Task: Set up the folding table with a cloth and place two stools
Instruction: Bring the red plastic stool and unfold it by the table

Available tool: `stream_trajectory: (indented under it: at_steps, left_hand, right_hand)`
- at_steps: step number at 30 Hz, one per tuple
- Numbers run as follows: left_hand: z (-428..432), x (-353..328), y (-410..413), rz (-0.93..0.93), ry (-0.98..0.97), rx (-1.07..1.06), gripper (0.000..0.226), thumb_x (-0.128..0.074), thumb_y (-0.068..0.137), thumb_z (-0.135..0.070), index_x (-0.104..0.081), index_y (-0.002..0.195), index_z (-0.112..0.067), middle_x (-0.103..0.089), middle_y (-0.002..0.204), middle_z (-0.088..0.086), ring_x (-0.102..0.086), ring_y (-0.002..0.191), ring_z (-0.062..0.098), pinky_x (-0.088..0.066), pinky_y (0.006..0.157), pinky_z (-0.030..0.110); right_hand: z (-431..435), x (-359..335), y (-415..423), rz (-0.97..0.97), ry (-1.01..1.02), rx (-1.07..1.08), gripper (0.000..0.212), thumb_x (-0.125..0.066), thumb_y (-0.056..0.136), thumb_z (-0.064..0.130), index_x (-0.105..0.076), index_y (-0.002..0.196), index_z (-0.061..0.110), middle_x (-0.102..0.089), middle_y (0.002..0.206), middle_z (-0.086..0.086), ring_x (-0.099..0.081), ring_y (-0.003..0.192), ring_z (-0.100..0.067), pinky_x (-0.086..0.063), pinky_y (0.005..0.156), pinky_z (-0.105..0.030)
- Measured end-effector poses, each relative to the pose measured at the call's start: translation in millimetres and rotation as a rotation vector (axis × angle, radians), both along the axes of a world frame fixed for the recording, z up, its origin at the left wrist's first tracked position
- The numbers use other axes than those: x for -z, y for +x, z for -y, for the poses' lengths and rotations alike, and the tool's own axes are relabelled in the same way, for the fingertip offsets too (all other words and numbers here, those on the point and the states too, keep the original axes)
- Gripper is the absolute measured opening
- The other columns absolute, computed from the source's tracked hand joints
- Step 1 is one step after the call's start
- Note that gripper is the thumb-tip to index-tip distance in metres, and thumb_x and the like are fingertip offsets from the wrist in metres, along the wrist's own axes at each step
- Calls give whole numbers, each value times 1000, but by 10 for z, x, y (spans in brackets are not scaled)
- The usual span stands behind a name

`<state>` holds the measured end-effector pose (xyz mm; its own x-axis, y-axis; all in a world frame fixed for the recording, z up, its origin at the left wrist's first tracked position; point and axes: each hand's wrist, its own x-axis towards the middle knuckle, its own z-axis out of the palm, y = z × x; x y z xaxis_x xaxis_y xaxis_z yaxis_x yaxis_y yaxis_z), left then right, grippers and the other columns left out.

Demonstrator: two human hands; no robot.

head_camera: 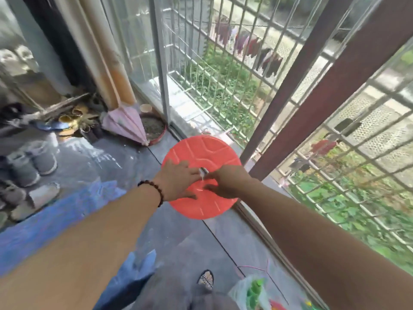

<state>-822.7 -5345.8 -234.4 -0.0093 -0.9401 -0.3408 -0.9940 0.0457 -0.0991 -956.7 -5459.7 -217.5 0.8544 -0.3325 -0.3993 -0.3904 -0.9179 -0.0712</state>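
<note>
A round red stool point(201, 151) stands on the dark floor beside the window grille, and I look down onto its ribbed seat. My left hand point(178, 182), with a bead bracelet at the wrist, lies on the seat with its fingertips at the small centre opening. From the other side, my right hand point(228, 182) reaches the same opening, its fingers curled down into it and the thumb on the seat. A blue cloth point(55, 220) spreads out at the left, under my left forearm. No second stool is in view.
A white metal grille point(223, 70) and a brown post point(335, 70) close off the right side. A folded pink umbrella point(125, 124), a round dish point(156, 128) and shoes point(33, 162) lie on the floor behind. A plastic bag point(250, 291) sits near my foot point(206, 279).
</note>
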Motion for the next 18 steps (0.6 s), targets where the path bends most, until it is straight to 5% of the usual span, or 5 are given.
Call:
stream_trajectory:
  at_steps: [18]
  left_hand:
    - [206, 245, 1500, -2, 50, -315, 64, -40, 85, -66, -37, 136, -28, -40, 139, -10, -40, 121, 23, -41, 85, 42]
  right_hand:
    - [507, 190, 1902, -53, 72, -251, 39, -43, 94, 50, -51, 130, 36, -60, 122, -6, -53, 115, -26, -41, 85, -31]
